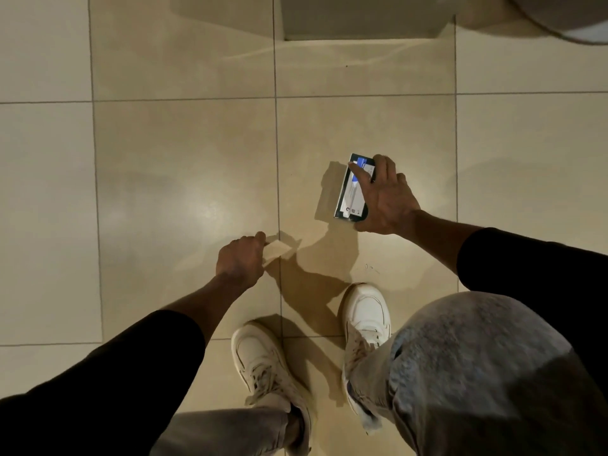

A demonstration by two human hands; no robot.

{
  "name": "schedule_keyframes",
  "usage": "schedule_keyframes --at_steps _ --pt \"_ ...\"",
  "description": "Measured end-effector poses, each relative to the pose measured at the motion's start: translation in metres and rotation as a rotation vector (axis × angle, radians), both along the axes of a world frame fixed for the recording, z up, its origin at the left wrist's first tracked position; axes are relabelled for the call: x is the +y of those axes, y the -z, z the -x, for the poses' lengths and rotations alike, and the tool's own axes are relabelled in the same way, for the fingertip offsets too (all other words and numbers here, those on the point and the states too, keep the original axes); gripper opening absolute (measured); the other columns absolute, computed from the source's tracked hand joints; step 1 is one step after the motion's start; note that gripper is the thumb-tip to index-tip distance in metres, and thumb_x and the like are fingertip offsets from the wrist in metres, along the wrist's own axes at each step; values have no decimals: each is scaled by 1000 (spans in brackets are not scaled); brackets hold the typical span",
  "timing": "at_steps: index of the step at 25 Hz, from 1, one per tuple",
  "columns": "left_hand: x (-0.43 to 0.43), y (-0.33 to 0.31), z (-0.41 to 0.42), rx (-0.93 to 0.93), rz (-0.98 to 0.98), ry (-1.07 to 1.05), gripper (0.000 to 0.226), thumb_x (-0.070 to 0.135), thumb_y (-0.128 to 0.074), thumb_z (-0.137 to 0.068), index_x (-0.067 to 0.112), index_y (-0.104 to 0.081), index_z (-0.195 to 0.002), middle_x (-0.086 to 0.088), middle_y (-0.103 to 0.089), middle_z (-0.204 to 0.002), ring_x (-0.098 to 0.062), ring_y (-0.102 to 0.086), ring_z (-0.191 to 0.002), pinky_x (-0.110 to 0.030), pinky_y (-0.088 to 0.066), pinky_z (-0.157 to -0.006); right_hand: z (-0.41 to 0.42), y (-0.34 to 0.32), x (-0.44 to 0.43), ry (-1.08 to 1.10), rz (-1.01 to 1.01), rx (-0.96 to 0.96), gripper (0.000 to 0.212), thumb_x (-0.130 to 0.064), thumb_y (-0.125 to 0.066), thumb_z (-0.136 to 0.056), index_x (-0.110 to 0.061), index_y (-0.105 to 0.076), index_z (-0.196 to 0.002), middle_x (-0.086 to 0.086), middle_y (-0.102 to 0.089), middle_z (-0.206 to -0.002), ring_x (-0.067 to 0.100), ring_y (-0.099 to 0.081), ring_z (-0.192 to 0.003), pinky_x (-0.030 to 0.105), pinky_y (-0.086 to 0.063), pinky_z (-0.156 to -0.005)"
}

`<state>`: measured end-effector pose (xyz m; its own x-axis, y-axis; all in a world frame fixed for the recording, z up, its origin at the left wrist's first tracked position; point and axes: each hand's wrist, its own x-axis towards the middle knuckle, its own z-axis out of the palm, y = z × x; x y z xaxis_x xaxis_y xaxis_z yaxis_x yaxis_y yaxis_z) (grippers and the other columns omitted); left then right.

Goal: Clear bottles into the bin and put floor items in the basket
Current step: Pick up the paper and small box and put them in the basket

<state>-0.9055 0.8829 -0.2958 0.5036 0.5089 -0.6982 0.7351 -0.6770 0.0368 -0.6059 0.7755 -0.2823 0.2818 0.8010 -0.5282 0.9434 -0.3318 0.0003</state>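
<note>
A small dark box with a white and blue label (352, 189) lies on the beige tiled floor, right of centre. My right hand (383, 197) is closed around it from the right, fingers over its top. A pale, flat piece of paper or card (279, 249) sits low over the floor near the middle. My left hand (240, 260) pinches its near end between thumb and fingers. No bottle, bin or basket is in view.
My two white sneakers (260, 357) stand just behind the hands, with grey trousers over a bent right knee (477, 373). A pale block-shaped base (362, 18) stands at the top, a rounded pale object (566, 18) at the top right.
</note>
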Motion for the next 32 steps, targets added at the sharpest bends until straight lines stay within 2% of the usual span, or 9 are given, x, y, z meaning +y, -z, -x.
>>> schedule_keyframes --at_steps 3,6,9,12,16,21,23,26,32 --pt "-4 -55 -3 -85 24 -198 33 24 -75 -95 15 -59 -122 -10 -76 -109 -35 -74 -96 -40 -60 -73 12 -57 -2 8 -40 12 133 -69 -82 -56 -18 -17 -160 27 -28 -150 43 -33 -137 53 -49 -100" --pt "-9 -127 -7 -165 113 -485 36 31 -76 -94 12 -64 -122 -15 -76 -116 -42 -72 -108 -42 -57 -82 18 -137 -8 12 -52 39 134 -70 -81 -53 -19 -17 -159 26 -29 -150 42 -33 -137 52 -49 -101" --pt "-16 -203 -6 -217 190 -626 41 36 -77 -93 9 -68 -124 -15 -74 -126 -41 -69 -117 -41 -55 -89 28 -220 -18 13 -74 65 133 -73 -79 -53 -19 -19 -159 25 -29 -151 41 -33 -138 52 -49 -102" --pt "-20 -289 -7 -272 227 -684 44 35 -78 -92 9 -70 -128 -15 -75 -129 -40 -68 -121 -45 -58 -97 39 -313 -27 26 -87 106 133 -73 -79 -53 -19 -20 -159 24 -28 -154 41 -32 -141 52 -48 -105" --pt "-27 -396 -15 -372 252 -798 43 32 -80 -92 9 -73 -127 -13 -77 -126 -37 -71 -118 -43 -59 -98 57 -423 -43 69 -114 144 132 -73 -79 -57 -19 -17 -160 23 -23 -158 41 -27 -146 53 -44 -111" --pt "-37 -516 -28 -466 355 -901 35 36 -83 -91 11 -76 -114 -4 -80 -104 -26 -74 -97 -28 -52 -74 83 -544 -63 126 -176 171 128 -75 -77 -59 -19 -21 -159 20 -26 -158 37 -32 -143 51 -45 -110" --pt "-44 -559 -34 -525 397 -916 33 39 -83 -91 14 -77 -112 1 -79 -97 -21 -74 -90 -25 -52 -66 90 -585 -70 140 -213 174 127 -75 -76 -59 -19 -23 -159 19 -27 -157 36 -33 -143 50 -45 -110" --pt "-54 -608 -44 -618 413 -900 25 39 -81 -92 22 -79 -110 7 -81 -98 -16 -78 -92 -33 -63 -78 92 -631 -80 172 -267 191 125 -76 -76 -59 -20 -23 -159 17 -26 -159 35 -31 -145 49 -42 -111" --pt "-54 -689 -74 -732 309 -842 27 33 -83 -91 18 -77 -113 10 -75 -93 -19 -75 -90 -28 -56 -73 57 -713 -113 286 -385 131 127 -75 -75 -55 -24 -23 -159 12 -26 -157 31 -33 -140 44 -44 -108"
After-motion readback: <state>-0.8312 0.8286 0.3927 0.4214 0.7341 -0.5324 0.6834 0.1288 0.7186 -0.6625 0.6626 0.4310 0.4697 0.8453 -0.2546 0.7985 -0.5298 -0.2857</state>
